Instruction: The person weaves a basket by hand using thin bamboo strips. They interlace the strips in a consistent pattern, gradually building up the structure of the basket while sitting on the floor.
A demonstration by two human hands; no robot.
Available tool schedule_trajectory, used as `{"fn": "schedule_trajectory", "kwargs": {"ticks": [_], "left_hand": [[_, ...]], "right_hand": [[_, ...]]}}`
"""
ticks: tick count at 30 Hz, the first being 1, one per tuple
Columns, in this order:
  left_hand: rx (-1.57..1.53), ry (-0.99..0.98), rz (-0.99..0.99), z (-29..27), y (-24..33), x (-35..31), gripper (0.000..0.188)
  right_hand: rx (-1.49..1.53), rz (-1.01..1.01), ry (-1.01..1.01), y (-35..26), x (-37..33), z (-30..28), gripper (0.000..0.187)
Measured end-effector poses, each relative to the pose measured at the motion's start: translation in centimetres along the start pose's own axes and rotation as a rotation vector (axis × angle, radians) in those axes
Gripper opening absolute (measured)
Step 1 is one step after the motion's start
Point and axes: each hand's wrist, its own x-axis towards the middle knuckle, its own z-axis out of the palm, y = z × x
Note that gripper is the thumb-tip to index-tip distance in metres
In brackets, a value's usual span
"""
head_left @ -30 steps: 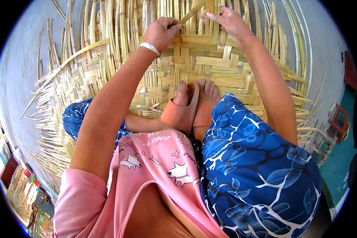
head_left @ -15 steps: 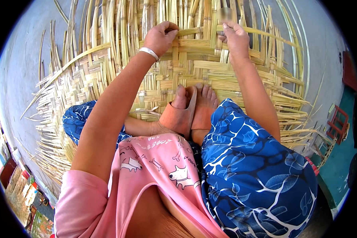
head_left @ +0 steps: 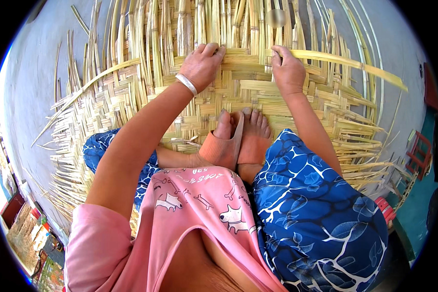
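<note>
A mat of split cane strips (head_left: pixel 306 102), partly woven, spreads over the floor beneath my feet. One long yellow-green cane strip (head_left: pixel 348 57) passes crosswise between the upright strips, its right end sticking out past the mat. My left hand (head_left: pixel 201 67), a white bangle at its wrist, is closed with curled fingertips on this strip at the upper edge of the weave. My right hand (head_left: pixel 288 72) pinches the same strip further right. Between the hands the strip lies against the woven rows. The fingertips of my left hand are partly hidden.
Orange sandals (head_left: pixel 222 146) on my feet press on the mat. Loose upright strips (head_left: pixel 185 24) fan out beyond the hands. Grey floor (head_left: pixel 31 73) surrounds the mat. A red frame-like object (head_left: pixel 417 152) stands at the right, with assorted items (head_left: pixel 22 228) at the lower left.
Both hands have come nearer to my feet, bringing the strip down against the woven rows. The strip's right end now reaches further out and slopes down to the right.
</note>
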Motion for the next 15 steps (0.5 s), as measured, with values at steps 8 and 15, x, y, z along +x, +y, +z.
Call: {"fn": "schedule_trajectory", "kwargs": {"ticks": [8, 15], "left_hand": [[-0.333, 0.004, 0.016, -1.2, 3.7, 5.0, 0.026], [-0.407, -0.235, -0.035, 0.3, 9.4, 10.6, 0.036]], "right_hand": [[1.226, 0.389, 0.02, 4.0, -0.5, -3.9, 0.025], [1.736, 0.583, -0.056, 8.6, 0.2, -6.5, 0.028]]}}
